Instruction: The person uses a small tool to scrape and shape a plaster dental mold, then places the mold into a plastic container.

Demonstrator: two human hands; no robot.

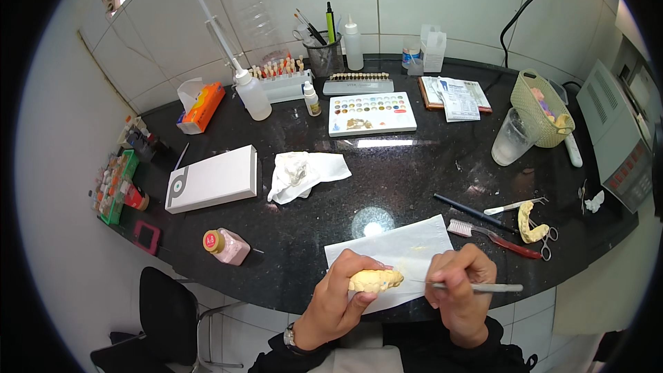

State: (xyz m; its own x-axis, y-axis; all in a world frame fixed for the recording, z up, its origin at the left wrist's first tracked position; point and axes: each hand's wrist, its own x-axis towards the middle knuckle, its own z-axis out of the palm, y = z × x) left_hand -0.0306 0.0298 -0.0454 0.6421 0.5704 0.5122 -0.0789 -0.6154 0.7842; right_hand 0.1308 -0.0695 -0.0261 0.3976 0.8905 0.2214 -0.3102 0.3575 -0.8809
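Observation:
My left hand [330, 309] is wrapped round a yellow plaster dental cast [371, 281], with its row of teeth facing up and right. In my right hand [461, 295] is a slim metal dental hand tool [501, 289], gripped like a pen. Its thin tip points left and is near the cast's right end; I cannot tell whether they touch. Both hands are over a white paper sheet [387, 245] at the table's front edge. Small yellow crumbs lie on the paper.
Right of the paper lie a toothbrush [494, 237], a dark rod [473, 212] and another yellow cast [530, 224] on scissors. A pink-filled bottle [226, 246] and white box [213, 179] stand left. Farther back are a crumpled tissue [300, 173], a paint palette [373, 113] and a plastic cup [512, 139].

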